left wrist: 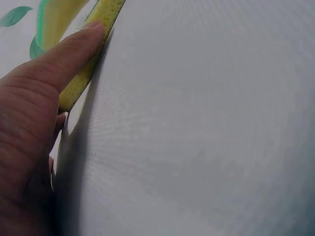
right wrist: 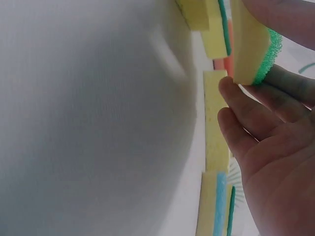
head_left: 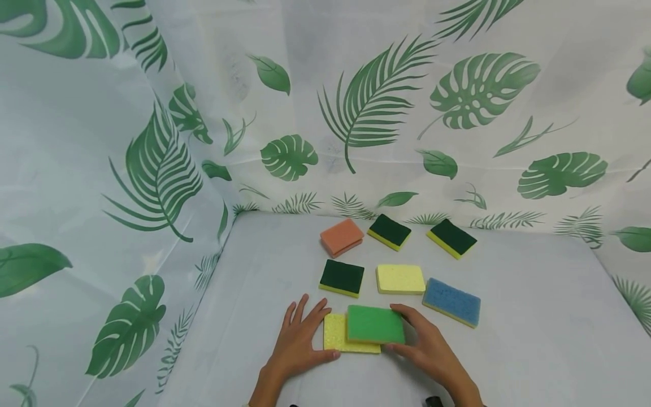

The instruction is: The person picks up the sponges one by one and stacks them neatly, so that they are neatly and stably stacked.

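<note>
A flat yellow sponge point(head_left: 335, 334) lies on the table in front of me. My left hand point(head_left: 301, 346) holds it by its left end, thumb on the near edge and index finger at the far corner. In the left wrist view the thumb point(left wrist: 74, 51) presses the sponge's side. My right hand point(head_left: 429, 346) pinches a green-topped sponge point(head_left: 375, 324) by its right end, thumb on the near side and fingers on the far side. This sponge is raised, tilted, and overlaps the yellow one in the head view, hiding its right part.
Behind the hands lie a dark green sponge point(head_left: 342, 277), a pale yellow sponge point(head_left: 400, 279) and a blue sponge point(head_left: 452, 301). Farther back are an orange sponge point(head_left: 342, 236) and two more dark green ones point(head_left: 389, 231). A leaf-patterned curtain point(head_left: 381, 130) borders the white table point(head_left: 534, 316).
</note>
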Available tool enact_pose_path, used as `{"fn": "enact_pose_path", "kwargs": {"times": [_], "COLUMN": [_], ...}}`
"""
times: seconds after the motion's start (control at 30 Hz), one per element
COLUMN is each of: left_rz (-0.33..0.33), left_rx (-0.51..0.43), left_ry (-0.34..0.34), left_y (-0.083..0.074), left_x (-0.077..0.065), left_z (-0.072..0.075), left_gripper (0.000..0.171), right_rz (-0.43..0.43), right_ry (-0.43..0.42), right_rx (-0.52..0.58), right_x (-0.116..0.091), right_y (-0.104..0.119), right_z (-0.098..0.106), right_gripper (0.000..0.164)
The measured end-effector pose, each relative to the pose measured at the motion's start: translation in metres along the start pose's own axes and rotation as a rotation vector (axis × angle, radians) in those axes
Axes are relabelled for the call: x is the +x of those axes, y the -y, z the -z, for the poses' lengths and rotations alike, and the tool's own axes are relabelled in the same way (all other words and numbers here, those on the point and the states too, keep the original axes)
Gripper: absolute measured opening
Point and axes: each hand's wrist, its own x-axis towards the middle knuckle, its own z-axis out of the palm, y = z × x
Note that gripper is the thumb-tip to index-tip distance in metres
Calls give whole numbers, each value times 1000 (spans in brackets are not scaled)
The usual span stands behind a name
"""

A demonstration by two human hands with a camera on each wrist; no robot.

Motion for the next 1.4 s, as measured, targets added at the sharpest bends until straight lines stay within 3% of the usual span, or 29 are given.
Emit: {"fn": "enact_pose_path", "kwargs": {"times": [0.73,1.4], "left_rz": [-10,-14], "left_rx": [-5,7], "left_ry": [-16,-30], "left_y": [0,1], "left_x": [0,-2], "left_z": [-2,-3], "left_gripper": [98,97], "right_rz": [-31,-3], "right_ry": [74,65], "right_rx": [64,64], "right_x": [2,1], "right_y": [9,12], "right_z": [-20,-32], "right_gripper": [78,77]}}
